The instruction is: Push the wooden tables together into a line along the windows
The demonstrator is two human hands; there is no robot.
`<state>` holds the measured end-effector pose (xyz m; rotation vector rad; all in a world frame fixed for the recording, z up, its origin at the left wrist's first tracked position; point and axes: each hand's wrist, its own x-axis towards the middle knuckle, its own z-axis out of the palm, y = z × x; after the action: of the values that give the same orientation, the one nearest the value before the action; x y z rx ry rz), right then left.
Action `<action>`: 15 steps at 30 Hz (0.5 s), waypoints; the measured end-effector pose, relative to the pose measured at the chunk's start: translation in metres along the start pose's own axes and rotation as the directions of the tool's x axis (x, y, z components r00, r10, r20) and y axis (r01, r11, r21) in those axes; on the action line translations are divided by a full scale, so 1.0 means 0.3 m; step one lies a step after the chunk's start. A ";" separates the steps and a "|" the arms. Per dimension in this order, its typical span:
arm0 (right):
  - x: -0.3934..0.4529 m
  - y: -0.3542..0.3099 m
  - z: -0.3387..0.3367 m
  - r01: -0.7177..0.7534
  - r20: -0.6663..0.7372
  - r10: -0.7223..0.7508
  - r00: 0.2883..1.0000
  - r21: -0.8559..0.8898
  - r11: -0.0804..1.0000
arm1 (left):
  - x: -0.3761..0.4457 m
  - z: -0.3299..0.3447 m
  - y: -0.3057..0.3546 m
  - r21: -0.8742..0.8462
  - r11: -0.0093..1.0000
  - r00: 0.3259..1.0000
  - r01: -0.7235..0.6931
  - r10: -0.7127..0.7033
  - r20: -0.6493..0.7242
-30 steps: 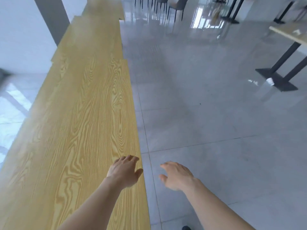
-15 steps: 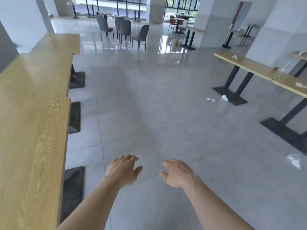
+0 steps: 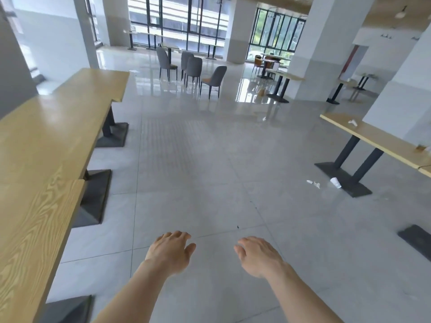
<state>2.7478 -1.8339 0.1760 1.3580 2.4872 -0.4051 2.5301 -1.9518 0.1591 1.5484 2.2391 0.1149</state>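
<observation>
A row of wooden tables runs along the left side: the nearest table (image 3: 30, 234), a middle table (image 3: 49, 138) and a far table (image 3: 98, 82), their tops butted end to end with small offsets. Black pedestal bases (image 3: 95, 197) stand under them. My left hand (image 3: 171, 251) and my right hand (image 3: 257, 256) hover palm-down over the grey floor, fingers loosely spread, holding nothing and apart from the tables. Another wooden table (image 3: 377, 141) stands at the right on black legs.
Several grey chairs (image 3: 193, 68) stand in the middle distance before the windows (image 3: 177, 22). White pillars (image 3: 310, 47) rise at the right. A paper cup (image 3: 335, 183) and scraps lie by the right table's base. A loose black base plate (image 3: 417, 238) lies at the lower right.
My view has swung right and lifted away from the table row into the open room. Both hands kept their pose and left the tabletop; they are now over bare floor.
</observation>
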 end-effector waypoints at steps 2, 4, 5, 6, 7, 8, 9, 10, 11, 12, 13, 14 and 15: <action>0.159 -0.038 -0.078 0.032 -0.046 -0.032 0.998 0.006 0.999 | 0.119 -0.082 -0.057 -0.014 0.999 0.999 0.030 -0.030 -0.043; 0.292 -0.080 -0.126 0.068 -0.031 -0.068 0.997 -0.015 0.998 | 0.214 -0.141 -0.116 -0.007 0.998 0.997 0.061 -0.061 -0.049; 0.346 -0.101 -0.146 0.084 -0.026 -0.085 0.996 -0.029 0.996 | 0.251 -0.163 -0.141 -0.005 0.997 0.996 0.076 -0.077 -0.054; 0.404 -0.123 -0.167 0.100 -0.025 -0.101 0.995 -0.043 0.994 | 0.293 -0.185 -0.166 -0.008 0.996 0.993 0.093 -0.093 -0.066; 0.466 -0.144 -0.187 0.114 -0.023 -0.116 0.993 -0.048 0.992 | 0.339 -0.208 -0.189 -0.016 0.994 0.991 0.109 -0.110 -0.076; 0.528 -0.164 -0.210 0.124 -0.016 -0.125 0.992 -0.044 0.991 | 0.386 -0.231 -0.215 -0.029 0.992 0.989 0.123 -0.125 -0.083; 0.594 -0.186 -0.232 0.138 -0.003 -0.138 0.990 -0.041 0.990 | 0.433 -0.253 -0.241 -0.041 0.990 0.986 0.137 -0.140 -0.087; 0.661 -0.208 -0.250 0.156 0.011 -0.155 0.988 -0.043 0.987 | 0.476 -0.271 -0.268 -0.047 0.987 0.984 0.152 -0.155 -0.089; 0.731 -0.229 -0.264 0.177 0.017 -0.176 0.984 -0.049 0.983 | 0.519 -0.283 -0.299 -0.049 0.985 0.981 0.168 -0.172 -0.094; 0.807 -0.251 -0.278 0.204 0.019 -0.203 0.979 -0.056 0.977 | 0.564 -0.296 -0.334 -0.054 0.981 0.976 0.188 -0.193 -0.101; 0.879 -0.275 -0.296 0.229 0.019 -0.228 0.973 -0.058 0.972 | 0.606 -0.311 -0.366 -0.064 0.975 0.971 0.211 -0.217 -0.105; 0.952 -0.301 -0.314 0.251 0.020 -0.250 0.968 -0.058 0.966 | 0.649 -0.329 -0.400 -0.077 0.969 0.964 0.235 -0.242 -0.108; 1.031 -0.330 -0.334 0.274 0.024 -0.273 0.962 -0.060 0.960 | 0.693 -0.348 -0.437 -0.095 0.960 0.956 0.263 -0.273 -0.109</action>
<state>2.4923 -1.6099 0.1646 0.9840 2.6590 -0.3883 2.3141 -1.7948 0.1558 1.2118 2.4845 0.2208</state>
